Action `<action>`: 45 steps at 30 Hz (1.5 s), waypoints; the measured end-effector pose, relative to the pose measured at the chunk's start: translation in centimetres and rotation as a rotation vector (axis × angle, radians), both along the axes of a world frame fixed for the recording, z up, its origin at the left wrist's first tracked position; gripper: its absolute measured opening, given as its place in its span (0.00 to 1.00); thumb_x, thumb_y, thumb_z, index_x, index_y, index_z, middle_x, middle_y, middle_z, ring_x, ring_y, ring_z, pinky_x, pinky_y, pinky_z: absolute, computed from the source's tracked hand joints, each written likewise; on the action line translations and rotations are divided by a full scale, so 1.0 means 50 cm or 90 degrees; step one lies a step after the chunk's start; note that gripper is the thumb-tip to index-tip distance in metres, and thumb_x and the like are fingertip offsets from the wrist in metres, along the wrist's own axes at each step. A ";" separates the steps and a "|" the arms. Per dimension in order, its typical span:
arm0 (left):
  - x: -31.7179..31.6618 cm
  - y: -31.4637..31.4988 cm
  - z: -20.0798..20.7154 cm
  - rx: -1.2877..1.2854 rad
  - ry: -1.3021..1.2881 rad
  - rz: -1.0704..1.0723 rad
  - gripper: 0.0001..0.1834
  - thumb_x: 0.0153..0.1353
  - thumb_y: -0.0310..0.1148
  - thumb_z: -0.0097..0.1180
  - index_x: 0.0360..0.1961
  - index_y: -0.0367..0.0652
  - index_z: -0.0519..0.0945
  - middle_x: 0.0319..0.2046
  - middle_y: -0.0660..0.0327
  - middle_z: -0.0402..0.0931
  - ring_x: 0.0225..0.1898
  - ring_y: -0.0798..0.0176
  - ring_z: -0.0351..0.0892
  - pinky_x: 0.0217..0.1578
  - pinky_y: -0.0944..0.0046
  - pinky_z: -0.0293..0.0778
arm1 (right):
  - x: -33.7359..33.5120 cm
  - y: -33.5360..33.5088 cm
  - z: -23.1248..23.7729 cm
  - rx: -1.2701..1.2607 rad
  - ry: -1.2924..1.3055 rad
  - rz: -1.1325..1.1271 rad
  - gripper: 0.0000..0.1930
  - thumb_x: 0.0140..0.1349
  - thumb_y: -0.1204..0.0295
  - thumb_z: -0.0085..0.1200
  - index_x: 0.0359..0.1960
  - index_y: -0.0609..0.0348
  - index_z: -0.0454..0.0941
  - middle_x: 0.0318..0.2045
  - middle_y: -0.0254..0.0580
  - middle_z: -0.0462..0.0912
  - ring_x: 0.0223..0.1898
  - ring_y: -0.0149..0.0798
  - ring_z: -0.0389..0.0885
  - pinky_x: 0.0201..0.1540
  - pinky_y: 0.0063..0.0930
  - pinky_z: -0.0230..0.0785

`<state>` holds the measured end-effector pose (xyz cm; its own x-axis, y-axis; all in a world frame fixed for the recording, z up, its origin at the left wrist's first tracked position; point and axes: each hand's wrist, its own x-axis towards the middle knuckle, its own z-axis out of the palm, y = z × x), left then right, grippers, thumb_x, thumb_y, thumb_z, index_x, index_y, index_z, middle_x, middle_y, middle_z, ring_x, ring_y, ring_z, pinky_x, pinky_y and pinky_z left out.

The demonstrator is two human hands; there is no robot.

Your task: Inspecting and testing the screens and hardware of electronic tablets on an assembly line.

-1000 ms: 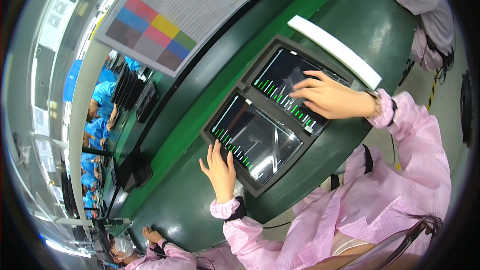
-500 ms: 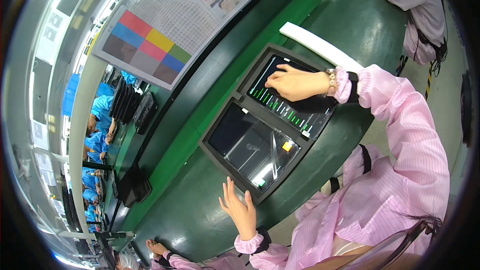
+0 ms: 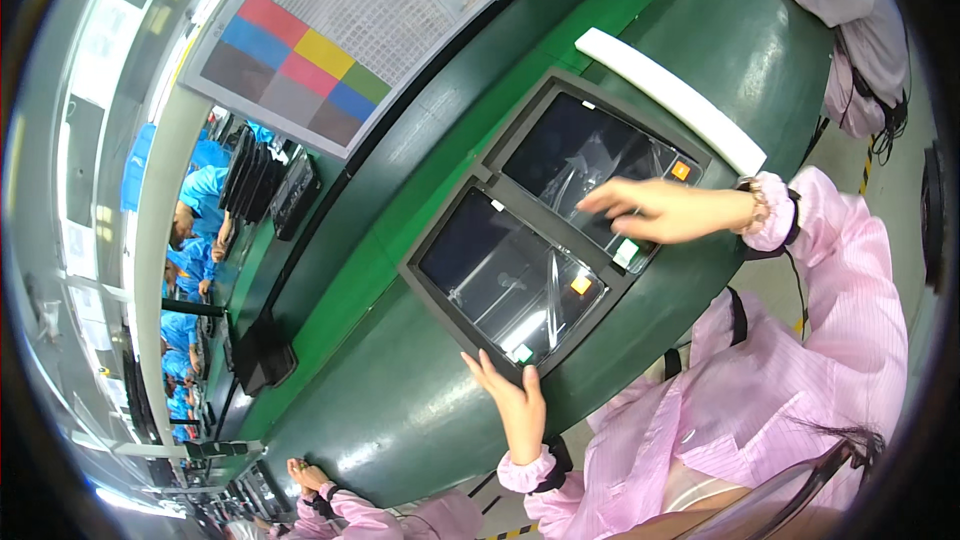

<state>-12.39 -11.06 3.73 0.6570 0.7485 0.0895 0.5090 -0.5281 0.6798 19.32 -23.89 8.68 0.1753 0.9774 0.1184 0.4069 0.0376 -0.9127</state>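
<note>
A dark grey two-slot tray point(image 3: 487, 176) lies on the green bench, with a tablet in each compartment. My right hand point(image 3: 668, 210) is over the right tablet point(image 3: 560, 145), fingers stretched out and slightly blurred; whether they touch the glass I cannot tell. That tablet's screen is dark, with an orange sticker and a green-white label at its near end. The left tablet point(image 3: 490, 260) is dark too, under wrinkled clear film with reflections. Fingers apart and holding nothing, my left hand point(image 3: 515, 405) is at the tray's near left corner.
A long white strip point(image 3: 670, 100) lies beyond the tray's right side. A colour-patch chart point(image 3: 300, 60) hangs at the upper left. One co-worker in pink point(image 3: 845, 0) sits at the far right, another's hands point(image 3: 305, 475) rest at the lower left. Workers in blue are beyond.
The right tablet's screen went from lit, with green and white lines, to dark. My right hand moved toward its near end. My left hand moved in to the tray's corner.
</note>
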 end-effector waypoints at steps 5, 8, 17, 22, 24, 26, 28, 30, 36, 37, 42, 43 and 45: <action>0.001 -0.008 0.005 0.006 0.036 -0.037 0.52 0.48 0.32 0.65 0.66 0.31 0.41 0.67 0.38 0.28 0.68 0.36 0.32 0.65 0.48 0.40 | -0.064 0.148 -0.088 -0.153 -0.002 0.047 0.35 0.60 0.70 0.49 0.66 0.64 0.45 0.63 0.61 0.57 0.65 0.49 0.57 0.64 0.34 0.54; 0.017 -0.030 -0.003 -0.014 0.011 -0.064 0.53 0.46 0.28 0.64 0.66 0.33 0.41 0.68 0.40 0.28 0.69 0.39 0.32 0.66 0.50 0.39 | -0.082 0.149 -0.104 -0.141 0.059 -0.030 0.35 0.60 0.70 0.49 0.66 0.65 0.45 0.63 0.61 0.57 0.65 0.49 0.56 0.64 0.34 0.53; -0.007 -0.032 -0.011 0.000 -0.005 -0.028 0.56 0.45 0.39 0.68 0.65 0.31 0.42 0.67 0.40 0.27 0.68 0.36 0.33 0.65 0.46 0.43 | -0.127 0.229 -0.078 -0.070 0.270 -0.113 0.36 0.59 0.72 0.49 0.66 0.66 0.44 0.64 0.61 0.54 0.67 0.48 0.53 0.65 0.33 0.51; -0.015 -0.029 -0.006 -0.001 -0.034 -0.016 0.51 0.49 0.34 0.63 0.66 0.33 0.42 0.68 0.42 0.29 0.69 0.39 0.34 0.66 0.47 0.40 | -0.156 0.265 -0.021 0.066 0.304 -0.070 0.37 0.58 0.73 0.49 0.66 0.66 0.43 0.64 0.61 0.55 0.67 0.48 0.53 0.65 0.34 0.50; -0.022 -0.034 -0.004 -0.004 -0.056 -0.020 0.50 0.50 0.34 0.62 0.66 0.33 0.42 0.68 0.42 0.31 0.69 0.40 0.34 0.66 0.47 0.39 | -0.141 0.279 -0.026 0.058 0.261 -0.099 0.37 0.57 0.74 0.49 0.66 0.66 0.44 0.64 0.61 0.53 0.67 0.49 0.51 0.66 0.35 0.48; -0.016 -0.036 -0.016 0.002 -0.070 -0.033 0.50 0.50 0.34 0.62 0.66 0.34 0.42 0.68 0.42 0.31 0.69 0.40 0.34 0.66 0.48 0.39 | -0.104 0.270 -0.054 -0.042 0.259 -0.126 0.36 0.57 0.74 0.47 0.66 0.67 0.43 0.65 0.60 0.50 0.68 0.49 0.47 0.67 0.36 0.44; -0.016 -0.035 -0.027 0.017 -0.064 -0.025 0.50 0.50 0.35 0.62 0.66 0.34 0.42 0.68 0.43 0.31 0.69 0.40 0.34 0.66 0.48 0.39 | -0.093 0.259 -0.063 -0.159 0.307 -0.108 0.38 0.58 0.73 0.48 0.66 0.68 0.40 0.67 0.58 0.45 0.69 0.47 0.42 0.68 0.34 0.39; -0.018 -0.033 -0.031 0.019 -0.063 -0.022 0.51 0.50 0.38 0.64 0.66 0.33 0.42 0.67 0.42 0.31 0.68 0.39 0.35 0.65 0.47 0.41 | -0.113 0.253 -0.079 -0.176 0.322 -0.090 0.40 0.57 0.72 0.49 0.66 0.68 0.39 0.68 0.58 0.43 0.70 0.49 0.40 0.68 0.38 0.39; -0.022 -0.035 -0.026 0.020 -0.061 -0.017 0.52 0.50 0.41 0.64 0.65 0.33 0.43 0.67 0.42 0.30 0.68 0.39 0.35 0.65 0.47 0.43 | -0.116 0.268 -0.087 -0.141 0.539 -0.201 0.31 0.54 0.68 0.53 0.57 0.65 0.55 0.61 0.51 0.54 0.64 0.45 0.51 0.62 0.34 0.47; -0.021 -0.035 -0.028 0.019 -0.066 -0.014 0.51 0.51 0.41 0.64 0.65 0.33 0.43 0.67 0.42 0.31 0.68 0.39 0.35 0.65 0.47 0.42 | -0.113 0.282 -0.099 -0.135 0.585 -0.269 0.24 0.54 0.67 0.53 0.51 0.64 0.63 0.56 0.48 0.64 0.59 0.41 0.59 0.58 0.33 0.52; -0.020 -0.034 -0.029 0.015 -0.082 -0.012 0.50 0.52 0.40 0.62 0.66 0.34 0.43 0.68 0.43 0.32 0.68 0.40 0.35 0.65 0.47 0.40 | -0.085 0.297 -0.066 -0.060 0.646 -0.111 0.04 0.55 0.71 0.53 0.30 0.53 0.71 0.30 0.30 0.73 0.38 0.26 0.68 0.41 0.24 0.59; -0.020 -0.033 -0.030 0.011 -0.082 -0.015 0.50 0.52 0.41 0.63 0.66 0.33 0.43 0.68 0.43 0.30 0.68 0.39 0.34 0.65 0.47 0.41 | -0.088 0.297 -0.051 -0.085 0.614 -0.070 0.05 0.56 0.73 0.51 0.34 0.56 0.71 0.34 0.33 0.74 0.41 0.28 0.69 0.43 0.25 0.61; -0.019 -0.028 -0.033 0.013 -0.081 -0.016 0.50 0.53 0.42 0.62 0.66 0.33 0.43 0.68 0.43 0.31 0.68 0.39 0.34 0.65 0.47 0.40 | -0.123 0.289 -0.024 -0.104 0.573 -0.148 0.12 0.61 0.75 0.46 0.46 0.60 0.67 0.41 0.40 0.73 0.43 0.32 0.70 0.48 0.29 0.63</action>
